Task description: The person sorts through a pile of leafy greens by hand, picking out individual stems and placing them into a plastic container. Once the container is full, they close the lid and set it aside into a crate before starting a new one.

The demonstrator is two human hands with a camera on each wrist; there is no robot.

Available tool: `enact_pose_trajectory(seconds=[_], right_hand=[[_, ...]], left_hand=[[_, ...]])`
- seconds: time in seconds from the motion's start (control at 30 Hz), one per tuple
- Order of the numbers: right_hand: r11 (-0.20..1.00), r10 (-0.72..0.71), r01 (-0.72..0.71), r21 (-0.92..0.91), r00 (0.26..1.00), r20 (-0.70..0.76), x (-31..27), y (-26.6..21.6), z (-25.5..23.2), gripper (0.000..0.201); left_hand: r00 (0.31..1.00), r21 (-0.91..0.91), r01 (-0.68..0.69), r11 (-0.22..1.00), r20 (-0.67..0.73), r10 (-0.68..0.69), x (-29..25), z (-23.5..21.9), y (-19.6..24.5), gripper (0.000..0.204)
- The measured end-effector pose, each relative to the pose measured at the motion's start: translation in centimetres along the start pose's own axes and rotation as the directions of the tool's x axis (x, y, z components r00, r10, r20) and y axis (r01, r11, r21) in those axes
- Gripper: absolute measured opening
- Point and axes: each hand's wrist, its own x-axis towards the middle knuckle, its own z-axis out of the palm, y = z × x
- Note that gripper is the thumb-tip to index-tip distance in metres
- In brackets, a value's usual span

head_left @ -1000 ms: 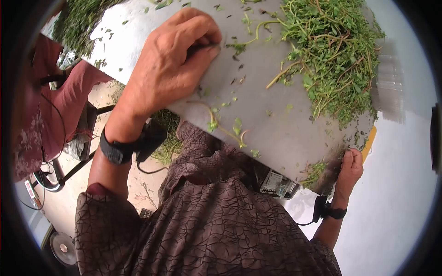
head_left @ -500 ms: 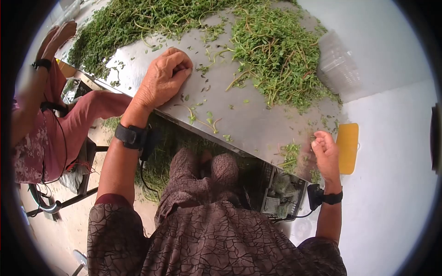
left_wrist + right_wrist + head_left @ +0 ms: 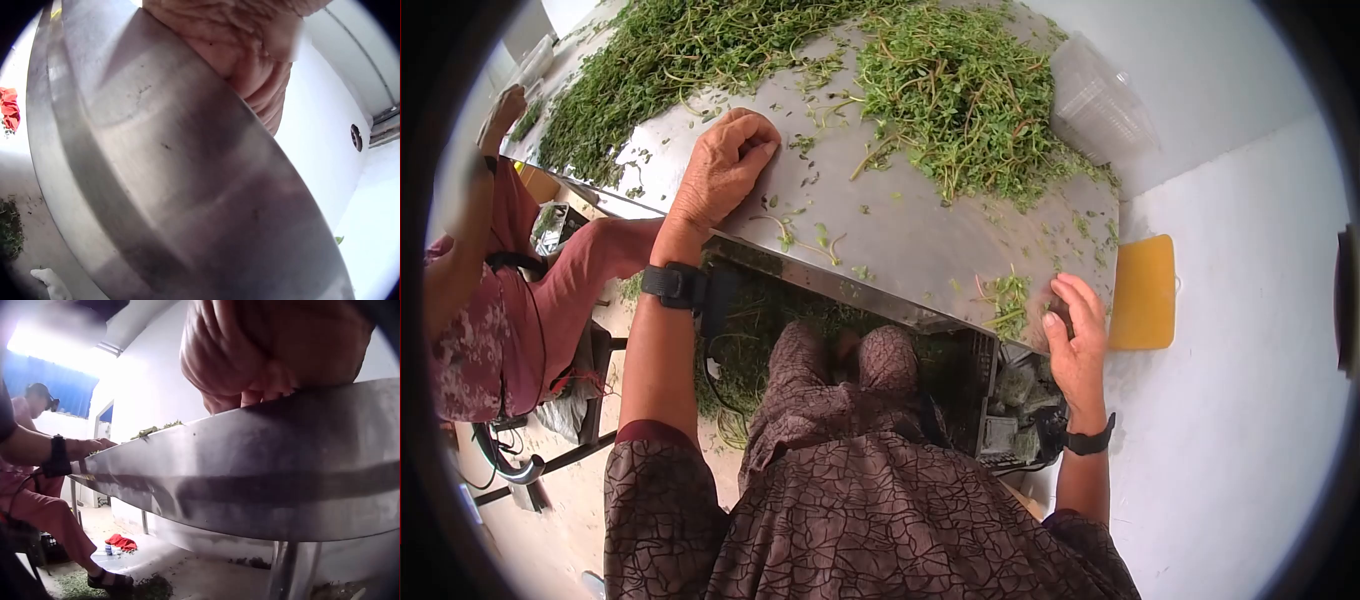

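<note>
My left hand [image 3: 728, 165] rests on the metal table [image 3: 945, 250] near its front edge, fingers loosely bent and thumb by the index finger; no object shows in it. Next to it lie a few loose green sprigs [image 3: 805, 238]. At the table's right corner my right hand [image 3: 1078, 340] has its fingers spread a little and slightly bent, beside a small clump of sprigs [image 3: 1007, 302]. Beyond both hands sits a large heap of leafy green stems [image 3: 960, 95]. In the right wrist view that hand's fingertips [image 3: 250, 397] are at the table's rim.
A wider pile of greens [image 3: 690, 60] covers the far left. A clear plastic container stack [image 3: 1100, 105] leans by the wall, and a yellow board [image 3: 1143, 293] stands right of the table. Another person [image 3: 480, 310] sits at left. Below the table is a crate [image 3: 1010, 410].
The head view has shifted, so more of the table and the other person shows. My right hand has loosened from curled fingers to spread ones near the corner. My left hand stays on the table.
</note>
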Motion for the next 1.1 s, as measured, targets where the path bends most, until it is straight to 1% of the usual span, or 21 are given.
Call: enact_pose_trajectory(seconds=[0.1, 0.13, 0.2, 0.33, 0.37, 0.43, 0.57, 0.63, 0.77, 0.9, 0.93, 0.97, 1.03, 1.1], right_hand=[[0.999, -0.028, 0.028, -0.016, 0.999, -0.044, 0.0, 0.2, 0.3, 0.031], [1.0, -0.022, 0.021, -0.018, 0.999, -0.046, -0.1, 0.2, 0.5, 0.031], [1.0, -0.007, 0.009, 0.013, 0.993, -0.117, 0.0, 0.1, 0.8, 0.027], [1.0, 0.007, -0.007, 0.002, 0.982, -0.191, 0.0, 0.1, 1.4, 0.023], [1.0, -0.006, 0.0, -0.027, 0.979, -0.202, -0.1, -0.1, 1.5, 0.023], [0.998, -0.021, 0.007, -0.063, 0.974, -0.227, -0.2, -0.2, 1.5, 0.022], [0.997, -0.028, 0.011, -0.071, 0.969, -0.245, -0.3, -0.2, 1.8, 0.024], [0.996, -0.024, 0.003, -0.088, 0.97, -0.242, -0.3, -0.2, 1.8, 0.024], [0.998, -0.008, -0.009, -0.065, 0.967, -0.253, -0.4, -0.3, 1.9, 0.023], [0.994, -0.049, 0.022, -0.106, 0.965, -0.258, -0.5, -0.4, 1.8, 0.024], [0.996, -0.044, 0.022, -0.089, 0.966, -0.256, -0.4, -0.3, 1.9, 0.024], [0.995, -0.062, 0.037, -0.095, 0.961, -0.27, -0.4, -0.2, 1.9, 0.024], [0.998, -0.006, -0.01, -0.063, 0.967, -0.254, -0.5, -0.5, 1.9, 0.024], [0.997, -0.032, 0.013, -0.075, 0.964, -0.262, -0.5, -0.4, 1.9, 0.023]], left_hand=[[1.0, 0.03, -0.019, 0.999, 0.0, 0.019, 0.1, 0.0, -0.2, 0.008], [1.0, 0.04, -0.019, 0.999, -0.003, 0.02, 0.1, 0.0, -0.4, 0.009], [1.0, 0.034, -0.018, 0.999, -0.008, 0.018, 0.1, 0.0, -0.4, 0.01], [0.999, 0.059, -0.03, 0.998, -0.017, 0.031, 0.3, 0.0, -0.8, 0.011], [0.999, 0.056, -0.041, 0.998, -0.014, 0.042, 0.2, 0.0, -0.9, 0.011], [1.0, 0.079, -0.023, 0.997, -0.012, 0.024, 0.3, -0.1, -0.9, 0.012], [0.997, 0.061, -0.069, 0.996, -0.037, 0.071, 0.3, 0.1, -1.3, 0.011], [0.998, 0.022, -0.055, 0.998, -0.038, 0.056, 0.2, 0.1, -1.2, 0.011], [0.995, 0.049, -0.091, 0.995, -0.046, 0.093, 0.1, 0.2, -1.1, 0.011], [0.99, 0.024, -0.123, 0.992, -0.071, 0.125, 0.1, 0.3, -1.2, 0.01], [0.988, 0.004, -0.132, 0.991, -0.084, 0.132, 0.2, 0.4, -1.2, 0.009], [0.989, -0.006, -0.115, 0.993, -0.093, 0.114, 0.1, 0.5, -1.3, 0.008], [0.992, -0.01, -0.089, 0.996, -0.089, 0.088, 0.0, 0.5, -1.1, 0.008], [0.991, 0.002, -0.096, 0.995, -0.097, 0.096, 0.0, 0.7, -1.3, 0.008]])
